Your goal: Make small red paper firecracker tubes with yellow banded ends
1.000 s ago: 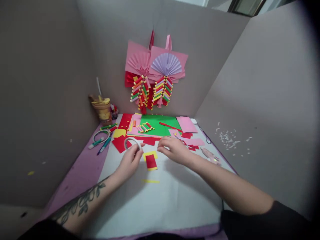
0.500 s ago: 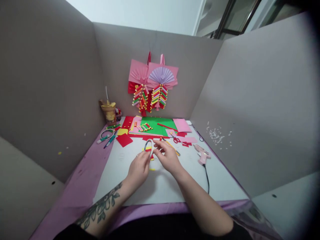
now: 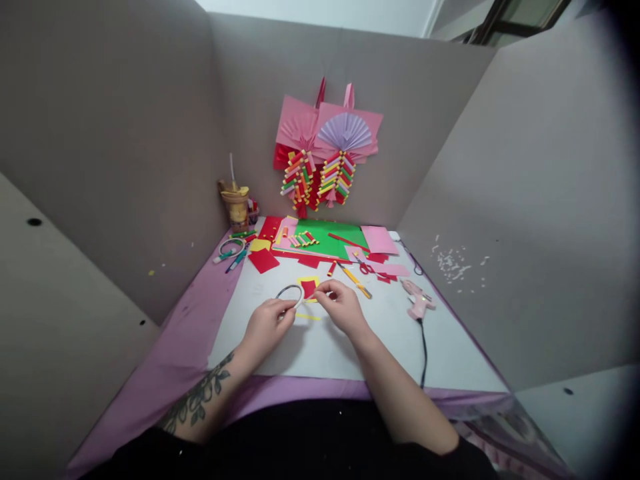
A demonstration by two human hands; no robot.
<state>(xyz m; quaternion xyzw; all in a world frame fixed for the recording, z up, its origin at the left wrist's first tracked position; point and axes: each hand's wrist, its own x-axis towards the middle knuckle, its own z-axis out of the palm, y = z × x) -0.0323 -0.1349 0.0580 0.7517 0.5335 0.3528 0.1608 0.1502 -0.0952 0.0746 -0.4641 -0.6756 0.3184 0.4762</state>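
A narrow white roll of tape [image 3: 290, 289] is gripped at its lower right side by my left hand [image 3: 267, 325], above the white table board [image 3: 240, 347]. The thumb and index finger of my right hand [image 3: 341, 305] are pinched together just right of the roll, on a short pulled-out tape end [image 3: 309, 298]. Beyond them lies a red paper piece [image 3: 309, 288] on a yellow paper piece [image 3: 301, 280]. A thin yellow strip [image 3: 309, 317] lies below the hands.
At the right lie a pink glue gun [image 3: 419, 300] with its cord, red scissors [image 3: 366, 268] and a yellow cutter [image 3: 357, 281]. Green paper [image 3: 340, 233] and pink sheets cover the back. Another tape roll [image 3: 231, 249] is at left. Paper firecracker decorations [image 3: 337, 179] hang on the back wall.
My hands have moved apart slightly. My right hand now pinches a tape end drawn away from the roll, and the roll has been tilted. The camera view has shifted.
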